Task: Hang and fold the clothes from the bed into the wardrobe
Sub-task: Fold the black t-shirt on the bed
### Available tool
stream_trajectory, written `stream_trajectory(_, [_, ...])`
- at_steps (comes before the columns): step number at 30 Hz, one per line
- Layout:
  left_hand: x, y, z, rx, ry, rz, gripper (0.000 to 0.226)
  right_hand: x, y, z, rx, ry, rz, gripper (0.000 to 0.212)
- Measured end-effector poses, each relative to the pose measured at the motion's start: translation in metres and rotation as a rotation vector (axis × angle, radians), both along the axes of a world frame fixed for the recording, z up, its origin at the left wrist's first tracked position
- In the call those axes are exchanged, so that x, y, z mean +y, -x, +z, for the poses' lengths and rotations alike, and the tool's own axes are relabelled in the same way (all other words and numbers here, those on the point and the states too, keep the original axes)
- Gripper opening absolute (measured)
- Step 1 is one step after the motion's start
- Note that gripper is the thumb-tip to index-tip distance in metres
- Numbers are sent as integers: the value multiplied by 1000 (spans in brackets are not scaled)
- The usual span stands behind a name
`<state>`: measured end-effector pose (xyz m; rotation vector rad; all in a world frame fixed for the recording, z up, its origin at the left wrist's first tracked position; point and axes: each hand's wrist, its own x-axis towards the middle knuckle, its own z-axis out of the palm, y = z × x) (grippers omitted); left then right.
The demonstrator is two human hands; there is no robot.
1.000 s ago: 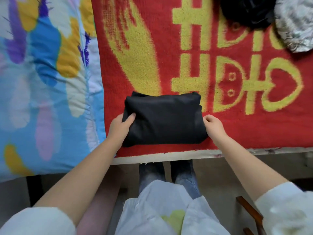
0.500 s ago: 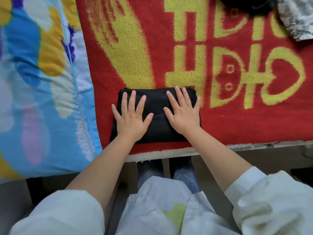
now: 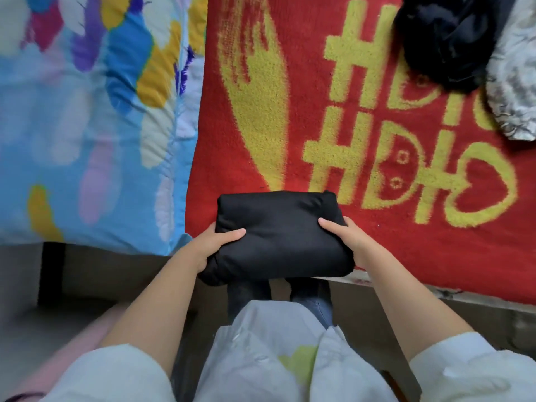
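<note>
A folded black garment [image 3: 278, 236] is lifted off the bed, hanging over its front edge. My left hand [image 3: 213, 245] grips its left end, thumb on top and fingers hidden underneath. My right hand [image 3: 346, 239] grips its right end the same way. The bed is covered by a red blanket with yellow characters [image 3: 319, 126]. At the far right of the blanket lie a crumpled dark garment [image 3: 443, 39] and a grey-white patterned garment [image 3: 513, 82].
A blue quilt with coloured patches [image 3: 87, 126] covers the bed's left part. The bed's pale front edge [image 3: 435, 294] runs below the red blanket. My legs and a pale shirt are below, with something pink [image 3: 72, 358] at the lower left on the floor.
My hands pressed flat on the folded black garment half a second ago. Now they hold it by its two ends and have lifted it toward me, off the blanket.
</note>
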<state>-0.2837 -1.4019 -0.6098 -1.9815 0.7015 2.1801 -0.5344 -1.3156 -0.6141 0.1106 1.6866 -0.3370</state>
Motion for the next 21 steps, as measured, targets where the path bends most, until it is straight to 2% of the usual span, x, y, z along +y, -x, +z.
stream_trajectory(2, [25, -9, 13, 29, 9, 56, 48, 3, 2, 14, -130, 4, 62, 44])
stream_trajectory(3, [38, -15, 19, 42, 30, 91, 46, 4, 1, 20, -153, 21, 103, 37])
stream_trajectory(4, [52, -21, 28, 48, 55, 127, 43, 4, 0, 25, -163, 50, 149, 38])
stream_trajectory(7, [96, -39, 53, 38, 111, 312, 36, 4, -14, 47, -227, 189, 274, 61])
stream_trajectory(8, [116, -53, 69, 4, 151, 389, 36, 3, -31, 60, -255, 246, 336, 58])
stream_trajectory(11, [167, -91, 101, -95, 222, 592, 40, 1, -86, 97, -296, 400, 484, 24])
stream_trajectory(12, [187, -107, 117, -140, 251, 659, 44, 3, -111, 109, -309, 447, 566, 22])
stream_trajectory(15, [252, -158, 156, -226, 346, 831, 50, 21, -183, 141, -347, 575, 772, 30])
stream_trajectory(18, [335, -187, 198, -342, 469, 983, 31, 63, -242, 182, -446, 662, 895, 34])
stream_trajectory(21, [461, -201, 242, -448, 580, 1180, 21, 149, -303, 221, -623, 672, 1093, 40])
